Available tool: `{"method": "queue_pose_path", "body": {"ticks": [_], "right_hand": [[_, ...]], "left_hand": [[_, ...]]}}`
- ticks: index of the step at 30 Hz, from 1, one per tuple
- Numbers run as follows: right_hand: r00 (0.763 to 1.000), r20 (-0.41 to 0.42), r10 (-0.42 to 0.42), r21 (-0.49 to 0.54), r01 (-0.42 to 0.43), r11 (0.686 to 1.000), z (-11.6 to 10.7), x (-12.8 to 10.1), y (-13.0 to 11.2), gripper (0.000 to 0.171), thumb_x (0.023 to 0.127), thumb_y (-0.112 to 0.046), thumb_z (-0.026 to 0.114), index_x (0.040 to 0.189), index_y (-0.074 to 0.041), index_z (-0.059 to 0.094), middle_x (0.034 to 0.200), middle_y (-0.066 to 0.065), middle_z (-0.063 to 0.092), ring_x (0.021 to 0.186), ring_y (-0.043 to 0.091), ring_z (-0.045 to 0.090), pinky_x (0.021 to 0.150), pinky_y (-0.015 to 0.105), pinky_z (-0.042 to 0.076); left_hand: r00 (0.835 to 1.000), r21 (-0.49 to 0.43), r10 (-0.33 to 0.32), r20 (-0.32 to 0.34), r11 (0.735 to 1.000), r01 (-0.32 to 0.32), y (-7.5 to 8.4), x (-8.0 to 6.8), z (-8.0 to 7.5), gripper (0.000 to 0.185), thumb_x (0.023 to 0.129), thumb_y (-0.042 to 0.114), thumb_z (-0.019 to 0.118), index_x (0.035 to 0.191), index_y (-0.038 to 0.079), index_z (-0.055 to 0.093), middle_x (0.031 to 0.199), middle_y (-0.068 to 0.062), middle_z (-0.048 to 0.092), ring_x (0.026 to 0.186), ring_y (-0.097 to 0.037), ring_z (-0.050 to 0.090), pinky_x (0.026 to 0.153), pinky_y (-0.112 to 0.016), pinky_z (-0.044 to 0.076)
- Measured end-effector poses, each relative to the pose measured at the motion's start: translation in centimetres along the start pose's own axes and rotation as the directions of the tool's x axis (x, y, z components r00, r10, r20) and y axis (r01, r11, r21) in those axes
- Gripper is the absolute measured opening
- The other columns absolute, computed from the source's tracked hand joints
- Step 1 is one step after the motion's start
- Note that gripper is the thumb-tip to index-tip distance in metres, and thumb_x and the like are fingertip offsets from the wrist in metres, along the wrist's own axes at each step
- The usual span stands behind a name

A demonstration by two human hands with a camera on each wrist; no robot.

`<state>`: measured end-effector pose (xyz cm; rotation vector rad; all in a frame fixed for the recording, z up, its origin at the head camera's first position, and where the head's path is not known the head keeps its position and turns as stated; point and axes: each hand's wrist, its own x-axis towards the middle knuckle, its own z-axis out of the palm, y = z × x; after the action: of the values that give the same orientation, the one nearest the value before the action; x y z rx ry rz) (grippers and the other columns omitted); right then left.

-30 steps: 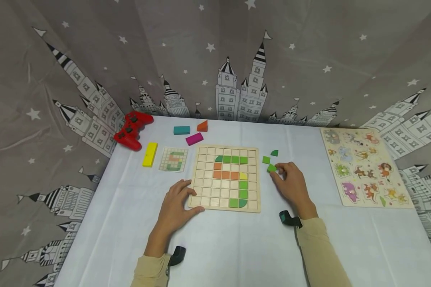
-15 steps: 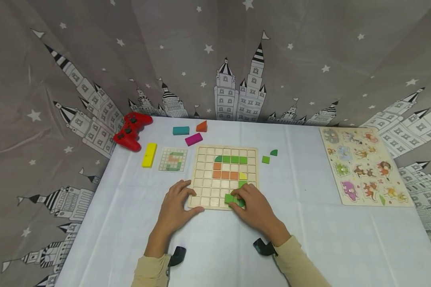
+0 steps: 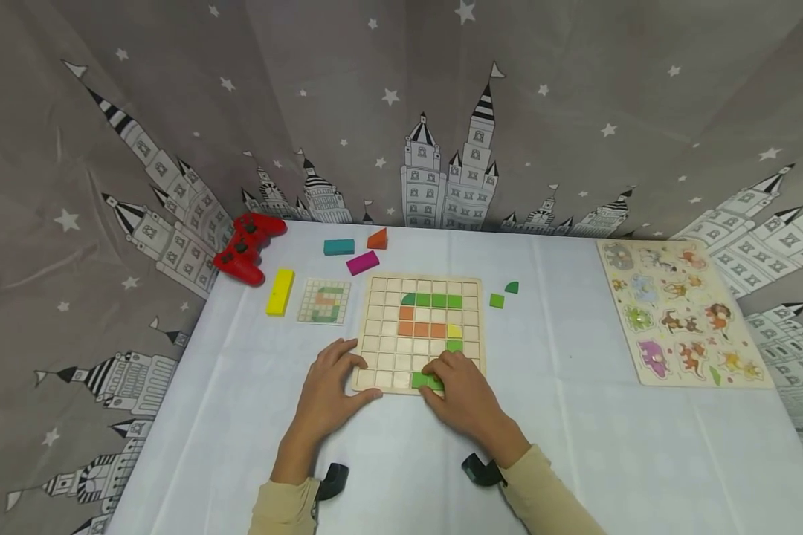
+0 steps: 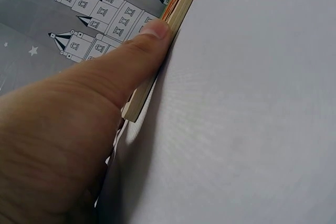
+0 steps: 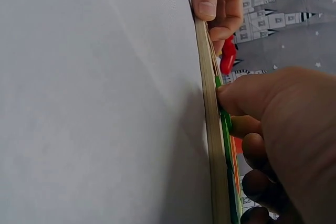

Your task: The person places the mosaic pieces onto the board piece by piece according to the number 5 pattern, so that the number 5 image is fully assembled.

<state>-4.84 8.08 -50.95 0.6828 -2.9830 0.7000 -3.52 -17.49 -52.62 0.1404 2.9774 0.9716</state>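
The right hand [image 3: 465,397] pinches a green tile [image 3: 420,380] down into the near row of the grid board [image 3: 381,331], while the left hand [image 3: 328,390], fingers relaxed, steadies the board's near-left corner; seating the tile flush in its cell seems the move called for.

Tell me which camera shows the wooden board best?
The head view: the whole wooden board lies flat, its grid and coloured tiles plain. The left wrist view shows only its edge under a thumb; the right wrist view shows only its thin edge, side-on.
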Motion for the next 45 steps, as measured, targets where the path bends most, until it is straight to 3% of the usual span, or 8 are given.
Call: {"method": "queue_pose_path", "body": {"ticks": [11,17,24,33,37,45], "right_hand": [[0.998,0.017,0.055,0.042,-0.056,0.998,-0.3,0.1,-0.4,0.029,0.085,-0.035,0.083,0.108,-0.018,0.079,0.084,-0.012,0.06,0.08,0.006,0.042,0.067,0.02,0.039],[0.997,-0.012,0.079,0.115,-0.077,0.99,-0.8,-0.1,0.9,0.036,0.086,-0.039,0.081,0.114,-0.016,0.077,0.086,-0.01,0.059,0.08,0.007,0.044,0.069,0.023,0.042],[0.969,-0.11,0.22,0.218,-0.193,0.957,-3.3,1.5,6.3,0.03,0.092,-0.027,0.077,0.116,-0.01,0.074,0.092,0.001,0.065,0.082,0.016,0.049,0.072,0.031,0.042],[0.915,-0.162,0.37,0.217,-0.333,0.918,-5.7,4.2,14.6,0.042,0.095,-0.022,0.073,0.131,-0.003,0.064,0.107,0.016,0.063,0.094,0.029,0.056,0.085,0.044,0.047],[0.91,-0.125,0.394,0.195,-0.367,0.91,-6.3,5.4,16.2,0.044,0.096,-0.023,0.071,0.134,-0.002,0.061,0.111,0.017,0.062,0.097,0.03,0.053,0.088,0.046,0.047],[0.905,-0.071,0.419,0.121,-0.409,0.904,-6.8,7.2,17.0,0.043,0.097,-0.027,0.07,0.132,-0.004,0.064,0.11,0.016,0.063,0.096,0.03,0.052,0.09,0.049,0.047]], "left_hand": [[1.0,0.0,0.006,-0.012,1.0,-0.006,0.1,-0.2,0.0,0.048,0.072,0.045,0.091,0.104,0.02,0.065,0.153,-0.007,0.051,0.149,-0.035,0.036,0.119,-0.062,0.034],[1.0,-0.004,0.007,-0.008,1.0,-0.007,0.1,-0.2,0.0,0.049,0.072,0.044,0.091,0.105,0.019,0.065,0.153,-0.008,0.051,0.149,-0.035,0.036,0.12,-0.061,0.032],[1.0,-0.004,0.001,-0.013,1.0,-0.001,0.1,-0.2,-0.1,0.049,0.072,0.044,0.091,0.105,0.02,0.065,0.153,-0.008,0.051,0.149,-0.035,0.036,0.12,-0.062,0.032],[1.0,0.001,0.004,-0.008,1.0,-0.004,0.0,-0.2,-0.2,0.048,0.072,0.044,0.09,0.105,0.02,0.065,0.153,-0.008,0.051,0.149,-0.035,0.036,0.119,-0.063,0.033],[1.0,-0.001,0.004,-0.02,1.0,-0.004,0.0,-0.2,-0.3,0.048,0.072,0.043,0.091,0.104,0.02,0.065,0.152,-0.008,0.051,0.148,-0.035,0.036,0.118,-0.063,0.033],[1.0,-0.007,-0.004,-0.001,1.0,0.004,0.0,-0.2,-0.2,0.048,0.072,0.043,0.091,0.105,0.02,0.065,0.152,-0.008,0.051,0.148,-0.034,0.037,0.119,-0.062,0.034]]}}
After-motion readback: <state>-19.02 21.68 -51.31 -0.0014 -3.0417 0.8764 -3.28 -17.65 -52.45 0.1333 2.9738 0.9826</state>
